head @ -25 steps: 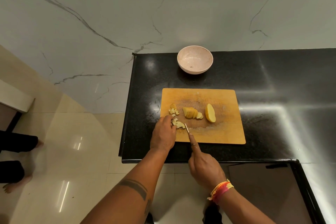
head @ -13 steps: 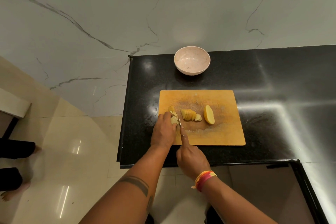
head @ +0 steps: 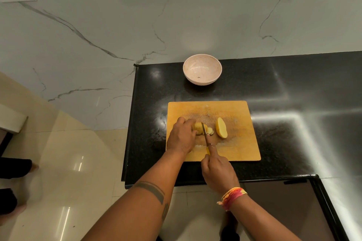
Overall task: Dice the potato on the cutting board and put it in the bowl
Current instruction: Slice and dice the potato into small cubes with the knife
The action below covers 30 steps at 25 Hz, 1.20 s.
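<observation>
I am steadying a fan of potato slices with my left hand, whose fingers are curling over the top of the stack near the middle-left of the cutting board; its grip is closing on the slices from above. My right hand is wrapping round the yellow handle of the knife, forefinger lying along the spine, and the blade is standing just beside the left fingertips, at the slices' right end. An uncut potato half is resting near the slices but apart from them, further right on the board. The bowl is sitting beyond the board on the black tabletop, well apart from it and holding no potato that I can see. In my judgement the raw potato is behaving as a firm, dense, slightly wet material: the loose slices are liable to slide against each other, so holding them pressed together from the top, fingertips tucked back from the edge, is looking safest. Both forearms are reaching forward from the near edge, converging on the board, wrists low. Any diced pieces are being hidden under my left hand, so I cannot tell how many there are.
</observation>
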Each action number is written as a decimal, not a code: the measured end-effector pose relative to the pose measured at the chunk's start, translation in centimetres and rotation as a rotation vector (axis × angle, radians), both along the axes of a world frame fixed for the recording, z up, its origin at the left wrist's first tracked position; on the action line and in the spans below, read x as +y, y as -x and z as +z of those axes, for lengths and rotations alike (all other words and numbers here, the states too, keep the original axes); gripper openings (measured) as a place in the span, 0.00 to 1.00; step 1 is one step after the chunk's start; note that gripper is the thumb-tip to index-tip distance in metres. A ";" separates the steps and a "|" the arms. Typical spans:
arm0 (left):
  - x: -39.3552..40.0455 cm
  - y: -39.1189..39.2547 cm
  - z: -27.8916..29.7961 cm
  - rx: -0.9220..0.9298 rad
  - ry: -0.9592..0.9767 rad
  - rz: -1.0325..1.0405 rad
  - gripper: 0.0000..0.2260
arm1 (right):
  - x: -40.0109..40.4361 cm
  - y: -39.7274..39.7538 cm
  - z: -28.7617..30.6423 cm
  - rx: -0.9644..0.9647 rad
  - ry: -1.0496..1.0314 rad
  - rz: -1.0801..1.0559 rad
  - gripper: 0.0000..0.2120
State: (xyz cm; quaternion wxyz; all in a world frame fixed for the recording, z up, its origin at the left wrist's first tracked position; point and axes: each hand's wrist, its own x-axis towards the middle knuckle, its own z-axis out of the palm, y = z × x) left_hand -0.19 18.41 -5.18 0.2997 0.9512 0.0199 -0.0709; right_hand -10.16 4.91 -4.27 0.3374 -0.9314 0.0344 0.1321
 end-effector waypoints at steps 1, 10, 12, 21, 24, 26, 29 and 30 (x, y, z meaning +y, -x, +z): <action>0.0 -0.1 -0.2 0.001 -0.012 -0.006 0.20 | -0.2 -0.1 0.0 0.003 0.002 0.011 0.36; 0.2 -0.6 -0.7 -0.025 0.016 -0.003 0.15 | -0.4 -1.0 -0.3 -0.006 0.110 0.113 0.36; 0.3 -0.7 -0.8 -0.029 0.012 -0.005 0.15 | -0.6 -1.2 -0.3 0.010 0.116 0.101 0.37; -0.4 1.3 0.1 -0.028 0.191 0.222 0.13 | -0.4 0.0 0.2 -0.022 0.042 0.075 0.38; -0.7 3.7 -0.1 0.004 0.309 0.293 0.13 | -0.8 1.7 0.2 -0.012 0.029 0.095 0.38; -0.6 5.4 -0.8 0.039 0.278 0.258 0.13 | -1.2 2.5 -0.1 0.027 0.035 0.102 0.38; -0.2 6.7 -1.6 0.022 0.166 0.174 0.11 | -1.5 3.3 -0.5 0.087 0.059 0.119 0.37; -0.1 6.8 -1.7 0.026 0.147 0.143 0.11 | -1.5 3.4 -0.5 0.102 0.068 0.126 0.36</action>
